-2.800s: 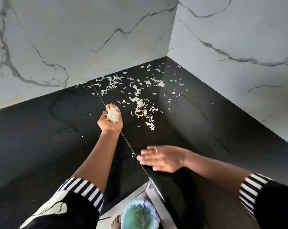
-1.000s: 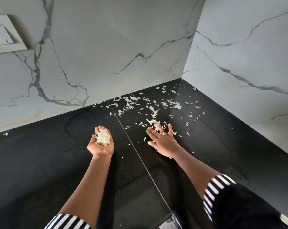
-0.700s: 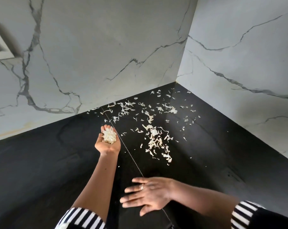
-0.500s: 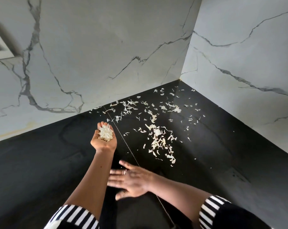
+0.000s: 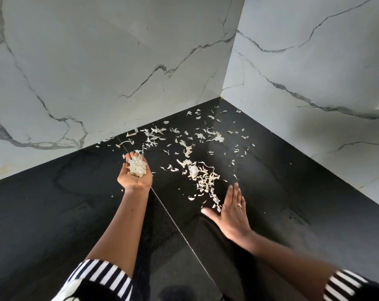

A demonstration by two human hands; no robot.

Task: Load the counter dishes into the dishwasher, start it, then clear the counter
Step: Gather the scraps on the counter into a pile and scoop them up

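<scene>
The counter [image 5: 54, 213] is a glossy black stone slab, and it carries the mess: pale, papery peelings strewn toward its back corner. Nearest me are the person's two black-and-white striped sleeves, the left sleeve [image 5: 101, 274] and the right sleeve [image 5: 345, 283], both arms reaching forward over the stone. A thin seam [image 5: 173, 218] runs diagonally across the slab between the arms.

The right hand [image 5: 233, 216] is flat with its back up, fingers straight and held together, thumb splayed to the left, a ring [image 5: 239, 205] on one finger. It sits low over the counter, gripping nothing; whether it touches the stone I cannot tell. Its fingertips are just beside the near end of a swept line of peelings [image 5: 202, 179].

Further out, the left hand [image 5: 135, 177] is held palm up and cupped, fingers curved gently around a handful of peelings [image 5: 137, 167], left of the seam and apart from the swept line.

Beyond both hands, loose flakes [image 5: 184, 137] lie scattered thinly right into the corner, where the counter meets the left wall [image 5: 97, 61] and the right wall [image 5: 314, 72], both white marble with grey veins.
</scene>
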